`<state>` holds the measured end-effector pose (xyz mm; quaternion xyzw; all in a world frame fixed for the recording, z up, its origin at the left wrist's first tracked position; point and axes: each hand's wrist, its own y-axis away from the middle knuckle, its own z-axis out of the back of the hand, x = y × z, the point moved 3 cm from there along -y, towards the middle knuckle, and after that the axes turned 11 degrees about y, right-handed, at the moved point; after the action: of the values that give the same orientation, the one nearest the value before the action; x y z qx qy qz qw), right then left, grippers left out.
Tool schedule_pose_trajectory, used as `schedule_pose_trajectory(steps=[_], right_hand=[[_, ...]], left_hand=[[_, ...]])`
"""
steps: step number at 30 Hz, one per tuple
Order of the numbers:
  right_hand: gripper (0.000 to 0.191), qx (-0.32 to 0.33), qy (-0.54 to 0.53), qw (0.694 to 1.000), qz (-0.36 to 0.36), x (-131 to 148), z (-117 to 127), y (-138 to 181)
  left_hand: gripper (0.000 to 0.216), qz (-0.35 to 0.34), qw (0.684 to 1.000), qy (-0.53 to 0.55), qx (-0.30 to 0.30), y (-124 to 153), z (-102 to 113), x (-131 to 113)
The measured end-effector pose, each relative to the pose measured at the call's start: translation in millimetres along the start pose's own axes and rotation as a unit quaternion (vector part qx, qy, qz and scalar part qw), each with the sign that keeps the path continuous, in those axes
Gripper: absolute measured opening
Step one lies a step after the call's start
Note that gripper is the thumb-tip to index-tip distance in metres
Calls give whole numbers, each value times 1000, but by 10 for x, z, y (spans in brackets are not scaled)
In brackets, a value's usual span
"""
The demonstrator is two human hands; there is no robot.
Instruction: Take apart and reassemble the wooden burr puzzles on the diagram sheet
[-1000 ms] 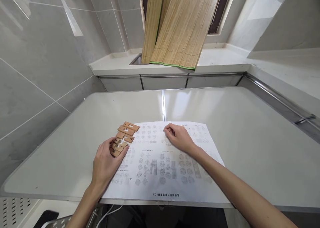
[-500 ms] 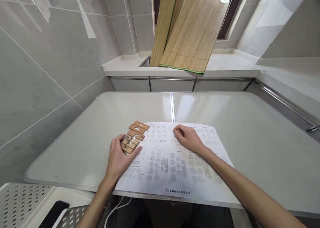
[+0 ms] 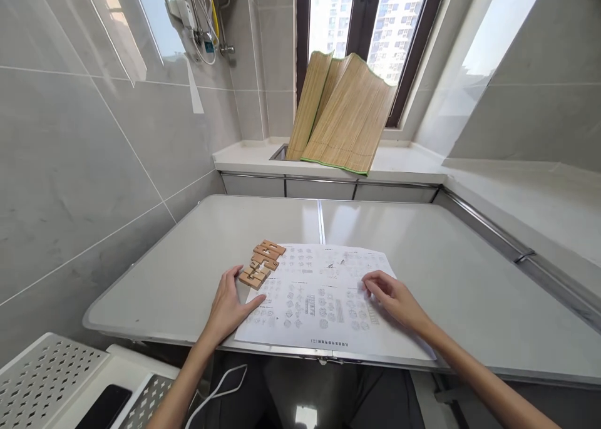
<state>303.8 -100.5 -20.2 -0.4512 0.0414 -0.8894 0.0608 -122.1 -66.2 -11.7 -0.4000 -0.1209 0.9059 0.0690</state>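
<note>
My left hand is open at the left edge of the paper, thumb and fingers spread around the near end of a row of flat wooden puzzle pieces. These pieces have notches and cut-outs and lie flat, overlapping the paper's left edge. The nearest light-wood pieces sit close together between thumb and fingers; I cannot tell whether the hand touches them. Over the right part of the printed sheet is my right hand, its fingers loosely curled and apart, nothing visible in them. The sheet carries rows of small diagrams.
Under the sheet is a white folding table with a centre seam. White perforated baskets and a black phone are at lower left, beside a white cable. Bamboo mats lean against the window behind.
The view has tilted up, showing more window. My right hand has moved right and nearer the body, uncovering part of the sheet. My left hand stays beside the wooden pieces, slightly farther from them.
</note>
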Motion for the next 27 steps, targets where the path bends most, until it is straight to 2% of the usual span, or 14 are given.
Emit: schedule_pose_trajectory(steps=[4, 8, 15, 23, 27], right_hand=[[41, -44, -48, 997, -48, -196, 6, 232], [46, -81, -56, 994, -43, -261, -57, 266], [45, -78, -80, 993, -27, -294, -94, 196], [49, -74, -77, 994, -32, -279, -89, 213], [44, -79, -82, 993, -23, -292, -95, 205]], left_hand=[[75, -16, 1000, -13, -4, -10, -2, -25], [65, -30, 999, -22, -7, 9, 25, -61], [64, -41, 998, -20, -33, -31, 66, -29], [68, -29, 999, -24, -29, -41, 56, -53], [68, -50, 997, -31, -46, -4, 32, -38]])
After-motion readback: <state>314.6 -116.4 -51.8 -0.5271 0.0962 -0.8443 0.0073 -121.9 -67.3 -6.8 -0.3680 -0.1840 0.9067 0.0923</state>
